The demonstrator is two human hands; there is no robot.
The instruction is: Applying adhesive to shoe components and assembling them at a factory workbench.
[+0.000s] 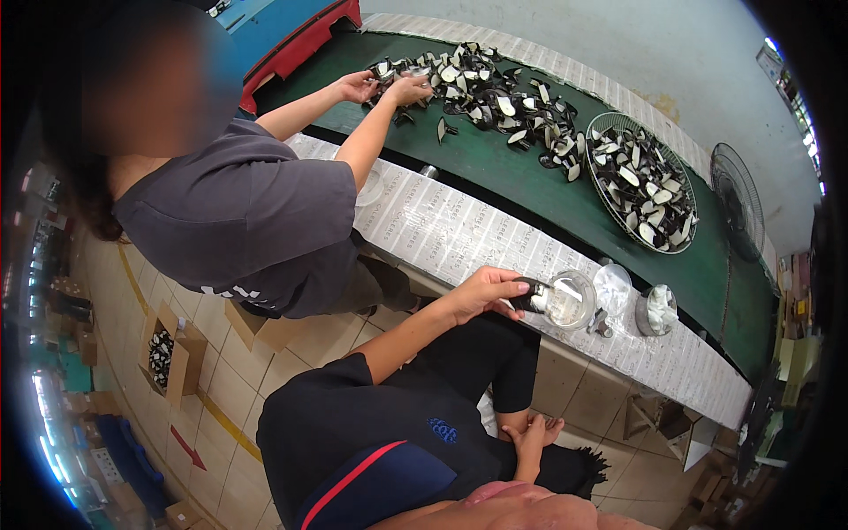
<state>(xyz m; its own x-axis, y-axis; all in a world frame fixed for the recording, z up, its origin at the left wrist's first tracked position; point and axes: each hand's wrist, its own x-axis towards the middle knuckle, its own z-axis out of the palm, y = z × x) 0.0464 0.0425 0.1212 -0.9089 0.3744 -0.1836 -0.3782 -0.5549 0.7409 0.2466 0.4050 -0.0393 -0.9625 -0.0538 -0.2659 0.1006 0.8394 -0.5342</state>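
My left hand point(484, 297) is closed on a black shoe heel point(528, 296) with a white face, held at the near edge of the bench. Touching or just beside the heel is a round clear dish point(571, 300) with some white stuff in it; I cannot tell which. My right hand point(533, 436) lies low by my lap, its fingers apart and nothing seen in it. To the right of the dish are a clear lid-like disc point(612, 287), a small grey metal part point(601, 324) and a tub with white cloth or tissue point(656, 311).
A co-worker point(247, 208) at my left handles heels from a loose pile point(495, 97) on the green belt point(424, 146). A round wire basket point(640, 181) full of heels stands beyond my bench point(477, 225). Further right is a fan point(736, 201). Cartons point(181, 358) stand on the floor.
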